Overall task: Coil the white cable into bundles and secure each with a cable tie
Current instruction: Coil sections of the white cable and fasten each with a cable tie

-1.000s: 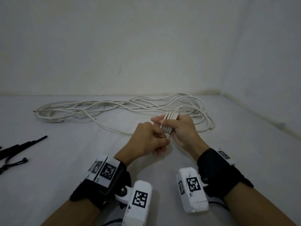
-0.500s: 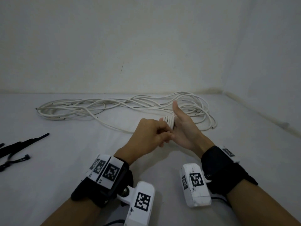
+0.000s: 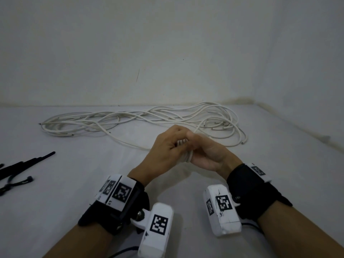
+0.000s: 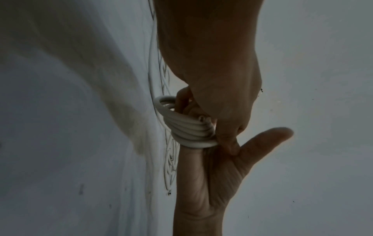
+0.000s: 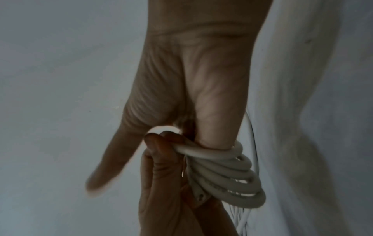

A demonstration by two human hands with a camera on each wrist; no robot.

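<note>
A small coil of white cable [image 3: 187, 158] is wound round the fingers of my right hand [image 3: 212, 155], palm up, above the table. In the right wrist view the coil [image 5: 226, 175] rings those fingers while the thumb of the right hand [image 5: 191, 79] sticks out free. My left hand [image 3: 167, 148] reaches over from the left and pinches the coil's turns [image 4: 191, 132]; its fingers [image 5: 161, 183] curl on them. A cut cable end [image 4: 201, 118] shows at the grip. The right fingertips are hidden.
The loose white cable [image 3: 149, 118] lies in long tangled loops across the back of the white table, trailing toward my hands. Black cable ties [image 3: 24, 164] lie at the left edge, with a looped one [image 3: 16, 183] nearer me. Walls close the back and right.
My right thumb has lifted off the coil and the hand has turned palm up. My left hand has moved up and over onto the coil and now pinches its turns.
</note>
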